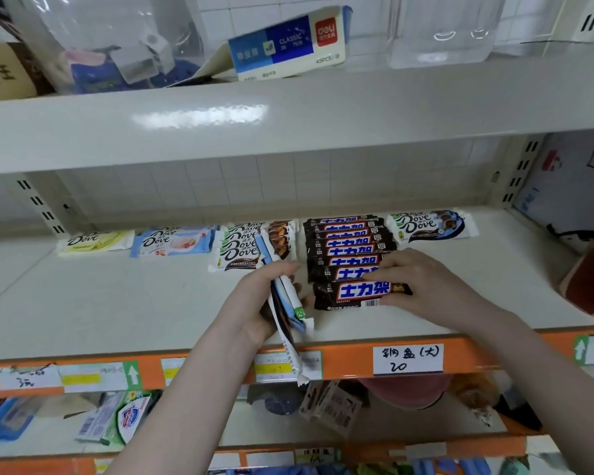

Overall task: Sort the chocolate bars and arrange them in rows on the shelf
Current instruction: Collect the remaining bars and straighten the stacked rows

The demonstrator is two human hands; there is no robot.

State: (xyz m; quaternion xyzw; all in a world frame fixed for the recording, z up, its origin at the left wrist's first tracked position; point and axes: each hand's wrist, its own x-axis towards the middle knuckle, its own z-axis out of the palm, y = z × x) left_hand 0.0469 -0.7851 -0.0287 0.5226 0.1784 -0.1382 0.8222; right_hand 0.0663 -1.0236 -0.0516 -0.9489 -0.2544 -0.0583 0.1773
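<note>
On the white shelf (pixel 117 303) lie sorted chocolate bars: a yellow Dove bar (pixel 95 241), a light blue Dove bar (pixel 174 241), a stack of dark Dove bars (pixel 240 250), a row of several dark brown Snickers bars (pixel 347 240) and a blue-white Dove bar (pixel 429 225). My right hand (pixel 426 286) lies with straight fingers on the nearest Snickers bar (pixel 354 294) at the front of that row. My left hand (pixel 264 299) grips a bundle of several Dove bars (pixel 288 310) held on edge, their ends hanging over the shelf's orange front rail (pixel 343 363).
A handwritten price label (pixel 408 358) is stuck on the rail. A red container (pixel 590 282) stands at the shelf's right end. The upper shelf carries a blue deli box (pixel 288 46) and plastic bags. The lower shelf holds soap packs and other goods (pixel 131 416).
</note>
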